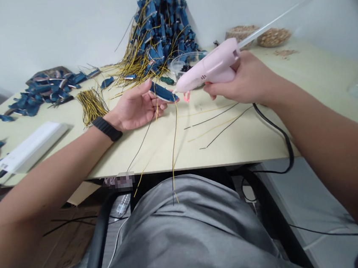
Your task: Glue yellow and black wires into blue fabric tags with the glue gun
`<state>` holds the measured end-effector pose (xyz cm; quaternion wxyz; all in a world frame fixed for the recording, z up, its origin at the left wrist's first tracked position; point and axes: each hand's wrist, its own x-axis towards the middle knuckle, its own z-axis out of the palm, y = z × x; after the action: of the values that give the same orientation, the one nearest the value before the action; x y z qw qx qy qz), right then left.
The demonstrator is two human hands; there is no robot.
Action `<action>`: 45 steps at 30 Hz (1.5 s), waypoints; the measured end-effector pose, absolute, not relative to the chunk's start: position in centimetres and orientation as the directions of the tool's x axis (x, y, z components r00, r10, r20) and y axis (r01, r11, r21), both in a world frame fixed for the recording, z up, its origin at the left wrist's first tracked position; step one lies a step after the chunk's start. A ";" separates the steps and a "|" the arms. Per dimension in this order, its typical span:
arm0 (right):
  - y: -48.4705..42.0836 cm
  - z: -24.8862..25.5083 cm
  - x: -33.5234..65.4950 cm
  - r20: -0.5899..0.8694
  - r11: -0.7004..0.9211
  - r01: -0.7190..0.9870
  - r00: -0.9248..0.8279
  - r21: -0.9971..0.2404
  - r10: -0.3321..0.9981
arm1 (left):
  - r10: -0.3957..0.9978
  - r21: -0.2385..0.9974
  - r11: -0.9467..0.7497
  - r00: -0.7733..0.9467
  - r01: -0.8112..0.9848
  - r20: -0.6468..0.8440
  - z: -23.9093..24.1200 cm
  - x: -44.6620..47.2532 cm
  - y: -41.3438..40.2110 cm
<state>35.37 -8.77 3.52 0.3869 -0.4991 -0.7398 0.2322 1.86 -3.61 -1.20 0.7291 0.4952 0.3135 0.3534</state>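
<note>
your left hand (136,106) pinches the blue piece (162,93), its yellow wire (175,143) trailing over the tabletop's (246,139) front edge. it looks light and floppy, so hold it close to the wire. your right hand (246,80) grips the glue gun (210,67).

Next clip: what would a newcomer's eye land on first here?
The pink glue gun in the right hand, centre frame, its nozzle at a blue piece with trailing yellow wire held in the left hand. Behind them, a tall heap of blue pieces and yellow wires is piled against the wall.
</note>
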 end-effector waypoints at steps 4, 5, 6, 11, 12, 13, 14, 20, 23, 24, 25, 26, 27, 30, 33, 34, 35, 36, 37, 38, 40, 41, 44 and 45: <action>-8.6 3.3 35.6 0.357 0.409 0.549 -0.204 -0.729 0.911 | 0.812 0.944 0.259 0.575 -0.205 -0.098 -1.3 1.7 -3.5; -8.6 3.3 35.6 0.356 0.413 0.543 -0.212 -0.732 0.910 | 0.808 0.940 0.264 0.582 -0.215 -0.094 -1.3 1.7 -3.5; -8.7 3.3 35.7 0.352 0.414 0.537 -0.219 -0.735 0.910 | 0.807 0.936 0.267 0.584 -0.229 -0.087 -1.3 1.7 -3.6; -9.0 3.5 35.7 0.334 0.393 0.514 -0.208 -0.762 0.919 | 0.806 0.924 0.278 0.587 -0.263 -0.075 -1.3 1.8 -3.6; -9.0 3.4 35.7 0.333 0.392 0.504 -0.208 -0.770 0.920 | 0.807 0.924 0.276 0.586 -0.264 -0.074 -1.2 1.9 -3.7; -8.9 3.4 35.7 0.334 0.393 0.494 -0.208 -0.775 0.919 | 0.809 0.926 0.272 0.584 -0.262 -0.073 -1.2 2.0 -3.7; -8.8 3.3 35.7 0.337 0.396 0.487 -0.208 -0.779 0.918 | 0.811 0.928 0.268 0.580 -0.258 -0.073 -1.2 2.0 -3.8; -8.5 3.0 35.7 0.356 0.406 0.500 -0.197 -0.765 0.914 | 0.814 0.948 0.239 0.576 -0.211 -0.077 -1.1 2.2 -3.8; -8.5 3.0 35.7 0.358 0.408 0.513 -0.198 -0.755 0.912 | 0.795 0.944 0.245 0.603 -0.223 -0.064 -1.1 2.1 -3.8; -8.5 3.0 35.7 0.359 0.408 0.517 -0.198 -0.752 0.912 | 0.790 0.942 0.250 0.610 -0.224 -0.064 -1.1 2.0 -3.7; -8.4 3.0 35.7 0.359 0.410 0.519 -0.200 -0.750 0.912 | 0.787 0.941 0.252 0.613 -0.226 -0.063 -1.1 2.0 -3.7; -8.4 3.0 35.7 0.360 0.412 0.521 -0.203 -0.748 0.911 | 0.787 0.941 0.252 0.614 -0.227 -0.063 -1.1 2.0 -3.7; -8.3 3.0 35.8 0.361 0.414 0.521 -0.206 -0.746 0.909 | 0.787 0.940 0.251 0.614 -0.230 -0.060 -1.1 2.0 -3.7; -8.2 2.9 35.7 0.365 0.416 0.527 -0.204 -0.741 0.909 | 0.783 0.940 0.244 0.621 -0.237 -0.046 -1.2 2.0 -3.6; -8.3 3.1 35.5 0.366 0.402 0.543 -0.180 -0.737 0.913 | 0.784 0.941 0.236 0.620 -0.241 -0.038 -1.3 2.0 -3.7; -8.5 3.2 35.5 0.363 0.396 0.545 -0.175 -0.739 0.915 | 0.787 0.941 0.232 0.615 -0.247 -0.033 -1.3 2.0 -3.7; -8.6 3.3 35.4 0.353 0.389 0.544 -0.175 -0.744 0.919 | 0.792 0.939 0.230 0.610 -0.255 -0.028 -1.3 2.1 -3.8; -8.8 3.5 35.4 0.343 0.383 0.539 -0.178 -0.750 0.922 | 0.798 0.938 0.228 0.603 -0.263 -0.025 -1.4 2.1 -3.8; -9.0 3.7 35.4 0.335 0.379 0.531 -0.181 -0.758 0.925 | 0.802 0.936 0.227 0.597 -0.267 -0.025 -1.4 2.1 -3.9; -9.2 3.8 35.4 0.327 0.373 0.524 -0.183 -0.766 0.927 | 0.805 0.936 0.230 0.593 -0.266 -0.029 -1.4 2.1 -3.9; -9.3 4.0 35.4 0.308 0.354 0.523 -0.175 -0.776 0.935 | 0.802 0.937 0.242 0.595 -0.250 -0.048 -1.4 2.1 -3.9; -9.4 4.1 35.5 0.299 0.340 0.531 -0.166 -0.776 0.940 | 0.801 0.939 0.245 0.596 -0.243 -0.054 -1.4 2.0 -3.9; -9.4 4.3 35.5 0.268 0.305 0.563 -0.150 -0.768 0.952 | 0.817 0.944 0.224 0.574 -0.242 -0.047 -1.5 2.0 -3.8; -9.4 4.3 35.5 0.265 0.301 0.567 -0.146 -0.767 0.953 | 0.823 0.947 0.213 0.566 -0.240 -0.042 -1.5 2.0 -3.8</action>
<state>35.51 -9.36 4.29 0.3775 -0.5332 -0.7126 0.2558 1.99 -3.84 -1.52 0.7242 0.5086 0.2867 0.3671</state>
